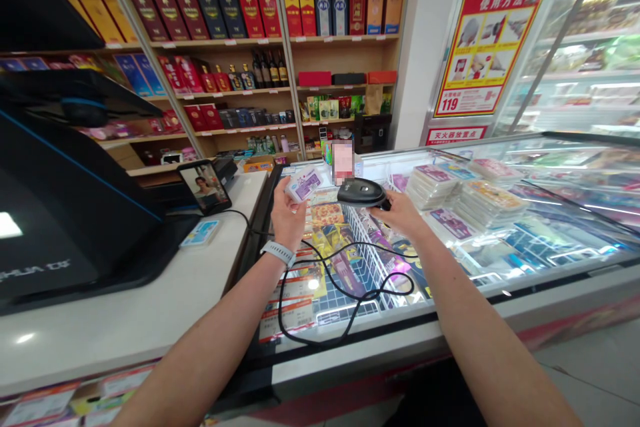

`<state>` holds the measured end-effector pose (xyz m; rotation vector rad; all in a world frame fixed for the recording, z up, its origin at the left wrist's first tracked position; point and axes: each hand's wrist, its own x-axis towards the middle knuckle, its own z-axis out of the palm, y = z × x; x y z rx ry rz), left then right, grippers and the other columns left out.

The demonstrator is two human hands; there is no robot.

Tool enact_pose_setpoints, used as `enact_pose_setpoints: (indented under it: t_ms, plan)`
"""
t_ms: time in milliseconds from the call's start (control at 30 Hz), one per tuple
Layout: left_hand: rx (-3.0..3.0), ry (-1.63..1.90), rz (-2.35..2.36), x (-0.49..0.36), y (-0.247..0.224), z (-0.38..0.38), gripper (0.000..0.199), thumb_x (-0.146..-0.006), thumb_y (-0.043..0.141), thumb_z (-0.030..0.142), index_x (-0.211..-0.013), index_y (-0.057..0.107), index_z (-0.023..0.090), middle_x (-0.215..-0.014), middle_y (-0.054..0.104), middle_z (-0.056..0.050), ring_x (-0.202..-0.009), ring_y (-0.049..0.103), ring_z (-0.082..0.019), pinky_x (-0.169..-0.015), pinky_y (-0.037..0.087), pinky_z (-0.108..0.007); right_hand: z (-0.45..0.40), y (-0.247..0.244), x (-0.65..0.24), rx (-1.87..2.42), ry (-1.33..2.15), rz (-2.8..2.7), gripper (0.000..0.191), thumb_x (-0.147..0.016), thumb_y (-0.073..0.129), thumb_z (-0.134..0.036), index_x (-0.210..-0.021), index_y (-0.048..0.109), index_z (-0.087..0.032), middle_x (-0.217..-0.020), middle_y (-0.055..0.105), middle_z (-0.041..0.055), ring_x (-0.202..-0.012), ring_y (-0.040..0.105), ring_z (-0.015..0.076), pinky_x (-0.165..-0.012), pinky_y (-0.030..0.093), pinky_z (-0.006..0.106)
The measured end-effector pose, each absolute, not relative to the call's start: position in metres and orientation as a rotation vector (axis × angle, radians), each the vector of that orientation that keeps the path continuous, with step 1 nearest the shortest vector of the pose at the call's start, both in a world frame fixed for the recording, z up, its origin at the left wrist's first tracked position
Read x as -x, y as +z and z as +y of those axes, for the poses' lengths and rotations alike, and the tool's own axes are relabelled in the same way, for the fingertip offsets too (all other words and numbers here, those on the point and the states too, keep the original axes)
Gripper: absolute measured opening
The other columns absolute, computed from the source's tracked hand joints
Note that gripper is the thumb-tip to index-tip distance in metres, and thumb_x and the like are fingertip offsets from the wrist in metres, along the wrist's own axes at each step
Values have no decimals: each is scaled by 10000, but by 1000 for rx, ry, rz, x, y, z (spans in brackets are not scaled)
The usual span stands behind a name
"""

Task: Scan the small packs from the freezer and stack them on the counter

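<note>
Above the glass top of the freezer [450,267], my left hand [289,217] grips a small flat white-and-purple packet [306,185], tilted with its printed side showing. My right hand [397,212] is closed round the handle of a black barcode scanner [361,193], whose head points left toward the packet. A black cable [350,293] lies in loose loops on the glass below both hands. To the right of my right hand sit stacks of similar flat packets [487,207], with a single purple packet [450,222] in front of them.
A blue packet [200,232] lies on the white counter [125,333] at left, beside a propped phone [205,185] and a large black checkout terminal [75,200]. Behind stand shelves [215,47] of boxes and bottles. Baskets of packaged goods show through the freezer glass.
</note>
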<state>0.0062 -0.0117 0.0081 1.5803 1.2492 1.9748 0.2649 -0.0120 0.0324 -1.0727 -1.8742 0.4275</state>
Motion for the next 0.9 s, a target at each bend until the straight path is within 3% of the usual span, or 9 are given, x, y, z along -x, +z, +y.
enact_pose_setpoints:
  t_ms: [167,400,900]
  plan:
    - [-1627,1967,1282,-5,7,-12,692,-738,643,113,-1373,405,250,-1213,651,-90,-1046,662,-211,-866,552,-325,-11,32,-266,1100,452,-1886,327,-688,650,-353,-940,724,-157,-789,699,22,-745,605,197,-667,459,272]
    - [-1660,1982,1272,-5,6,-12,686,-744,644,131,-1376,405,253,-1207,648,-87,-1032,664,-209,-872,552,-335,-10,31,-267,1077,419,-1869,316,-698,638,-341,-940,719,-156,-726,681,0,-670,580,172,-643,457,266]
    - [-1680,1980,1304,-5,7,-13,693,-753,646,140,-1390,394,245,-1159,661,-79,-983,668,-191,-867,546,-329,-11,32,-267,1079,386,-1887,347,-711,638,-319,-1003,719,-149,-820,718,24,-730,610,187,-710,474,291]
